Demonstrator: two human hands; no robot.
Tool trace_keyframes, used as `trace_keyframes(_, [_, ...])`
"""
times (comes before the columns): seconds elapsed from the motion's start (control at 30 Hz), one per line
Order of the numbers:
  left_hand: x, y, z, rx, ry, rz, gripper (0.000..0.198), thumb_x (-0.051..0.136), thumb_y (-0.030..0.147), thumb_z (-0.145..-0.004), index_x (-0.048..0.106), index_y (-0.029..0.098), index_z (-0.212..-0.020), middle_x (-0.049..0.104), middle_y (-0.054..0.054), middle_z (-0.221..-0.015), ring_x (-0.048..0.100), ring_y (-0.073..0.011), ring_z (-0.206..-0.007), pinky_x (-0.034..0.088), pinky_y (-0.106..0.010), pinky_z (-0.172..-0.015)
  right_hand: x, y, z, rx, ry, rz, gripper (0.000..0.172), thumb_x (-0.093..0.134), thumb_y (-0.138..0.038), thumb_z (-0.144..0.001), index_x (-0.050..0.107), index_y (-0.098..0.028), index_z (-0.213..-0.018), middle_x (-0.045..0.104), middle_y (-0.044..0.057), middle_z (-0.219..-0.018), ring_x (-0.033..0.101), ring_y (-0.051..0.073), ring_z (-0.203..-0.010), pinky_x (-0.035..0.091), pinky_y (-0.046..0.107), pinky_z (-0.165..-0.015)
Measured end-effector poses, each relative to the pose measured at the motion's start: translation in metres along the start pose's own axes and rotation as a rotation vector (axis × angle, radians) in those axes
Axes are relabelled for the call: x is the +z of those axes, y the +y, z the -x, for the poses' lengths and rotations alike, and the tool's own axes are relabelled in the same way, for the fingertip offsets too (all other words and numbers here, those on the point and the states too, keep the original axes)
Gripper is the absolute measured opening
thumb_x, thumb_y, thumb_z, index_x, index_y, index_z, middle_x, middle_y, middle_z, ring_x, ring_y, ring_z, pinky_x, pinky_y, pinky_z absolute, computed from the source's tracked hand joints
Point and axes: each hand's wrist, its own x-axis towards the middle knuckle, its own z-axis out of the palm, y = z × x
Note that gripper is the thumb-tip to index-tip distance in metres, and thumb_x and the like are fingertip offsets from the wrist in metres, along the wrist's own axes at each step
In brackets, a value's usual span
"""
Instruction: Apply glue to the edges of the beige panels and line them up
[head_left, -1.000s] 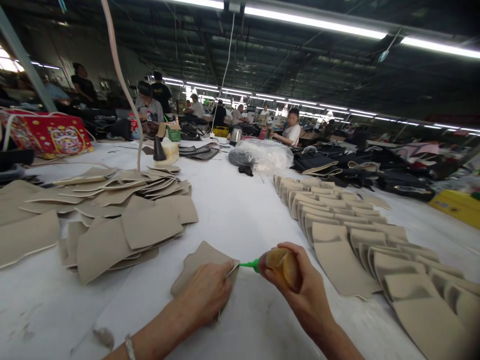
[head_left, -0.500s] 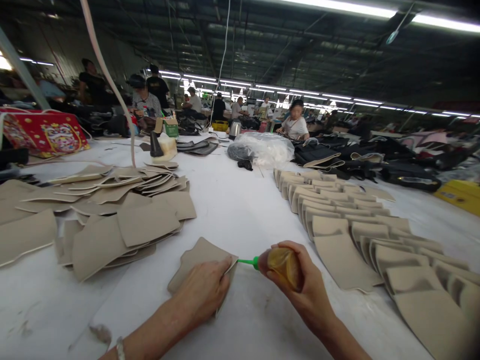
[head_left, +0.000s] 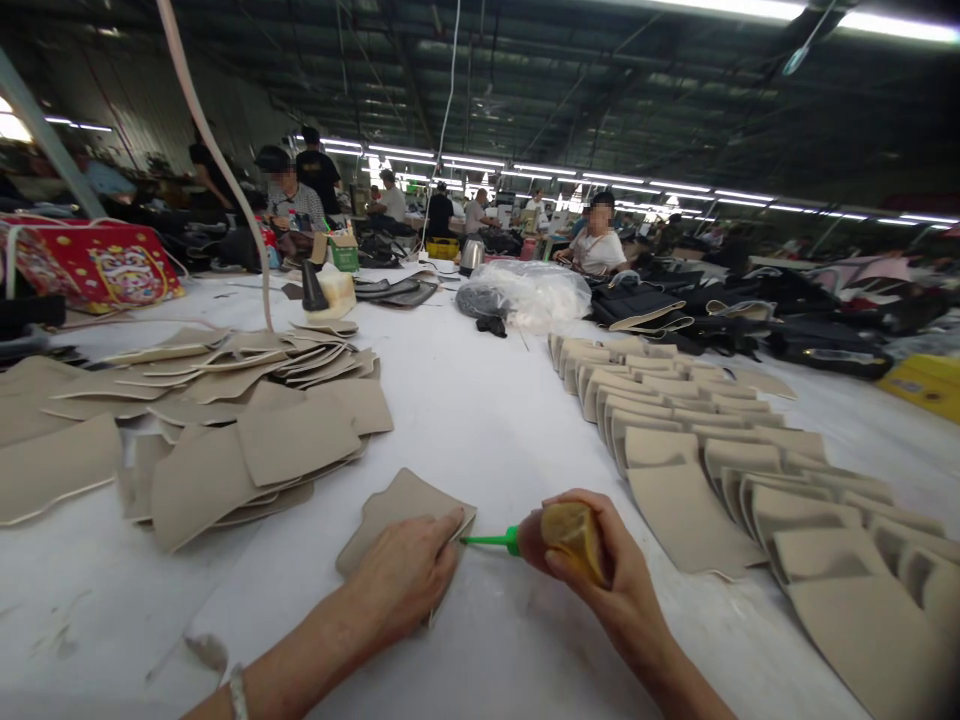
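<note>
Near the front of the white table, my left hand (head_left: pixel 409 570) grips a beige padded panel (head_left: pixel 401 497), its fingers closed over the right edge, where a corner looks folded or lifted. In my right hand (head_left: pixel 611 560) is a squeeze glue bottle (head_left: pixel 574 535) with amber contents, lying on its side. The bottle's green nozzle (head_left: pixel 487 540) points left, and its tip meets the panel's edge just beside my left fingertips. My left palm hides part of the panel.
Loose beige panels (head_left: pixel 292 440) lie piled on the left. Rows of folded beige panels (head_left: pixel 675 400) overlap on the right. Farther back are a clear plastic bag (head_left: pixel 532 295), a steel kettle (head_left: pixel 471 257) and a red bag (head_left: pixel 112 265). A hose (head_left: pixel 225 165) hangs at left; people sit beyond.
The green nozzle tip has moved slightly down and left along the panel's edge, with my right hand holding the bottle. My left hand keeps its hold on the panel.
</note>
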Motion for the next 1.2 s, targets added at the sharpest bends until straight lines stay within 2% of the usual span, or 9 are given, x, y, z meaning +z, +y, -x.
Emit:
trace_keyframes(0.2, [0.0,0.0,0.0,0.003,-0.002,-0.002,0.045,0.031,0.021,-0.087,0.054,0.025,-0.127,0.069,-0.008,-0.105,0.064,-0.0233,-0.099,0.046,-0.034,-0.087,0.0,0.003,-0.006,0.015,0.08,-0.032,0.039,0.069,-0.038,-0.078,0.05,-0.026,-0.109,0.057,0.002,-0.102,0.055,0.022,-0.091,0.044,0.033,-0.079])
trace_keyframes(0.37, [0.0,0.0,0.0,-0.009,-0.019,-0.026,0.045,0.031,0.021,-0.087,0.055,0.026,-0.126,0.071,-0.007,-0.1,0.065,-0.0237,-0.094,0.047,-0.034,-0.084,0.0,0.003,-0.001,0.01,0.014,-0.021,0.036,0.068,-0.037,-0.08,0.051,-0.027,-0.11,0.056,0.002,-0.104,0.055,0.024,-0.096,0.043,0.035,-0.083])
trace_keyframes(0.57, [-0.002,0.001,0.001,-0.003,-0.012,0.022,0.045,0.031,0.021,-0.088,0.055,0.024,-0.126,0.066,-0.006,-0.116,0.061,-0.022,-0.106,0.044,-0.032,-0.092,-0.001,0.002,-0.003,0.019,0.07,-0.006,0.037,0.068,-0.037,-0.078,0.05,-0.026,-0.109,0.057,0.003,-0.102,0.055,0.024,-0.095,0.043,0.035,-0.082])
trace_keyframes(0.77, [0.0,-0.001,0.003,0.002,0.018,0.062,0.042,0.034,0.023,-0.088,0.057,0.022,-0.124,0.065,-0.006,-0.118,0.06,-0.0211,-0.108,0.042,-0.031,-0.096,0.001,-0.005,0.005,0.096,-0.062,-0.097,0.036,0.065,-0.039,-0.079,0.049,-0.025,-0.108,0.057,0.002,-0.096,0.057,0.023,-0.086,0.044,0.033,-0.076])
trace_keyframes(0.93, [0.0,0.0,0.005,-0.021,0.027,0.068,0.042,0.035,0.022,-0.087,0.056,0.022,-0.124,0.064,-0.005,-0.12,0.059,-0.0205,-0.109,0.041,-0.031,-0.097,0.002,-0.006,0.004,0.127,0.032,-0.067,0.037,0.066,-0.039,-0.078,0.048,-0.025,-0.107,0.057,0.001,-0.093,0.055,0.023,-0.085,0.043,0.032,-0.075])
trace_keyframes(1.03, [0.0,0.001,0.006,-0.043,0.034,0.064,0.042,0.037,0.026,-0.088,0.055,0.021,-0.127,0.065,-0.006,-0.118,0.06,-0.0203,-0.107,0.041,-0.03,-0.096,0.002,-0.009,0.01,0.149,-0.077,-0.129,0.036,0.064,-0.041,-0.079,0.048,-0.025,-0.107,0.056,0.0,-0.091,0.055,0.022,-0.083,0.042,0.032,-0.074])
trace_keyframes(1.1, [0.001,0.001,0.007,-0.048,0.039,0.059,0.043,0.037,0.027,-0.089,0.054,0.021,-0.128,0.065,-0.006,-0.117,0.06,-0.0203,-0.106,0.041,-0.03,-0.097,0.002,-0.011,0.014,0.158,-0.104,-0.151,0.036,0.064,-0.041,-0.079,0.048,-0.025,-0.106,0.056,0.0,-0.091,0.055,0.022,-0.082,0.043,0.031,-0.073])
trace_keyframes(1.2, [0.003,0.0,0.008,-0.058,0.037,0.056,0.042,0.036,0.028,-0.09,0.055,0.02,-0.126,0.064,-0.007,-0.118,0.059,-0.0207,-0.108,0.039,-0.031,-0.099,0.003,-0.013,0.017,0.154,-0.015,-0.115,0.037,0.065,-0.041,-0.078,0.048,-0.025,-0.107,0.056,0.0,-0.092,0.056,0.022,-0.082,0.042,0.031,-0.073])
